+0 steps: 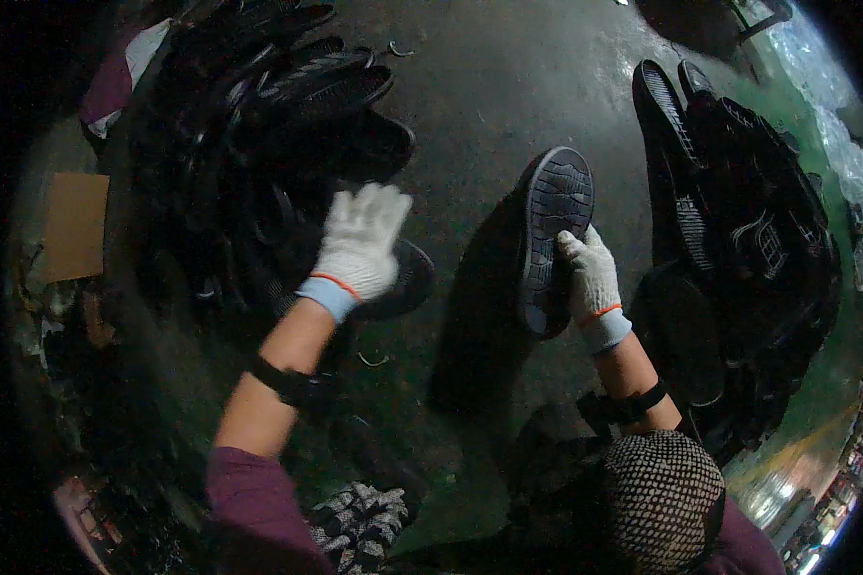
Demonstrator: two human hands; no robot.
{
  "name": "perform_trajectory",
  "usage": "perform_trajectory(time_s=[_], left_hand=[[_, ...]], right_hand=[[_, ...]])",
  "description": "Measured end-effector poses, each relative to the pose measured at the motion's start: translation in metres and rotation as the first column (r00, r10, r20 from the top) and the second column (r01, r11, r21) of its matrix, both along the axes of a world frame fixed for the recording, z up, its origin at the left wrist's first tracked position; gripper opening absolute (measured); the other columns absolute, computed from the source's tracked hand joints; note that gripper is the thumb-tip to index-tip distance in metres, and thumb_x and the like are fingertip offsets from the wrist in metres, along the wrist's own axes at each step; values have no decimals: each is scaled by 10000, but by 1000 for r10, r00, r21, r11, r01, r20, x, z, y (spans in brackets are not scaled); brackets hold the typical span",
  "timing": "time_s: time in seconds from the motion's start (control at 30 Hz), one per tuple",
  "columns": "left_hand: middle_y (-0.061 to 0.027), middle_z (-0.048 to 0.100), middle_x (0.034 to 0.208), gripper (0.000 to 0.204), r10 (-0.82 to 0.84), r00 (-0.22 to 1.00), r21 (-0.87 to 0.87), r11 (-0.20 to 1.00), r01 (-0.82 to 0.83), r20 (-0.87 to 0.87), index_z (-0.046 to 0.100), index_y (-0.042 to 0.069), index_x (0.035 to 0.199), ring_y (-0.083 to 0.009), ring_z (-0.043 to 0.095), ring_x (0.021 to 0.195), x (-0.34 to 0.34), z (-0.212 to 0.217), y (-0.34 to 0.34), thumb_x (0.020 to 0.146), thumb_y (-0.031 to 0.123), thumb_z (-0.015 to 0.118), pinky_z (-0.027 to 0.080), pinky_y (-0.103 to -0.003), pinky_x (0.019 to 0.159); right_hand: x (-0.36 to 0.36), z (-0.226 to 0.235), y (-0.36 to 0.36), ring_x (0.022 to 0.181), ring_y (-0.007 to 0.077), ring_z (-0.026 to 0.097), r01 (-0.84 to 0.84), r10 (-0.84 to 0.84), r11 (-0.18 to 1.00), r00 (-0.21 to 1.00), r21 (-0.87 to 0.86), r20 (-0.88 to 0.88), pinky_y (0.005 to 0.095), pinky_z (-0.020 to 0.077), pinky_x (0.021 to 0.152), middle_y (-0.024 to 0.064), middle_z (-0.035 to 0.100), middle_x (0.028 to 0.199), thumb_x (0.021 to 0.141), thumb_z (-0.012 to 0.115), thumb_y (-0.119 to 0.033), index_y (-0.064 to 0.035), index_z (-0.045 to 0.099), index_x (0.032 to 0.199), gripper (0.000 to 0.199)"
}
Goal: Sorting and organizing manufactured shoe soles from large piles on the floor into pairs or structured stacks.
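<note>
The right hand (pixel 594 276) has its thumb laid over the ridged face of a black shoe sole (pixel 560 196) and grips it along the edge; I can't see how the other fingers sit behind it. The sole stands on its lengthwise slant in front of the person, tread toward us, round end away, well apart from both heaps. The left hand (pixel 362 240) has its fingers stretched out and a little spread, palm down, gripping nothing that I can make out. It is over the near edge of the left heap, right by another dark sole (pixel 416 284); whether it touches that one, I can't tell.

Both hands wear white knitted gloves with an orange line and a pale blue cuff. Above the gloves, each forearm has a black strap (pixel 290 383), and then come purple sleeves (pixel 259 503).

To the left is the heap of black soles (pixel 321 81), jumbled over one another, with a piece of brown cardboard (pixel 77 225) beyond it. To the right is a second dark heap (pixel 753 206), with clear plastic (pixel 820 72) past it. Between the heaps, small pale curved scraps (pixel 374 361) lie on the dark green floor (pixel 494 81). Light-and-dark patterned cloth (pixel 666 494) shows close to the person's body.
</note>
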State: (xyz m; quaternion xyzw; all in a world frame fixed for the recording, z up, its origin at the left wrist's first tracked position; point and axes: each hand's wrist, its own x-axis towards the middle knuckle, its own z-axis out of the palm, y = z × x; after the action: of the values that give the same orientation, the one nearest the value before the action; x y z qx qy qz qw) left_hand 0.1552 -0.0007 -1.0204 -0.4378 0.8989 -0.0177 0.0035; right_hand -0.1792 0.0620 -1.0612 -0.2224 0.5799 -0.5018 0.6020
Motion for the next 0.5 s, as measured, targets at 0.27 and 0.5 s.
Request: perform_trajectory(time_s=[0.27, 0.5], left_hand=[[-195, 377, 1642, 1032, -54, 909, 458, 875, -156, 413, 254, 113, 1651, -364, 297, 1561, 59, 9, -18, 719, 88, 696, 173, -583, 1273], [-175, 474, 1552, 978, -204, 901, 214, 968, 128, 383, 378, 119, 1600, -363, 432, 1446, 88, 2, -2, 689, 172, 730, 264, -566, 1237]], right_hand=[[2, -17, -58, 1100, 317, 676, 10, -28, 999, 819, -35, -574, 417, 539, 961, 162, 671, 1263, 953, 676, -193, -3, 503, 1430, 542], [14, -15, -59, 1293, 433, 594, -19, 183, 983, 282, 185, -942, 481, 511, 1058, 277, 505, 1496, 926, 738, -384, 21, 178, 1620, 980]])
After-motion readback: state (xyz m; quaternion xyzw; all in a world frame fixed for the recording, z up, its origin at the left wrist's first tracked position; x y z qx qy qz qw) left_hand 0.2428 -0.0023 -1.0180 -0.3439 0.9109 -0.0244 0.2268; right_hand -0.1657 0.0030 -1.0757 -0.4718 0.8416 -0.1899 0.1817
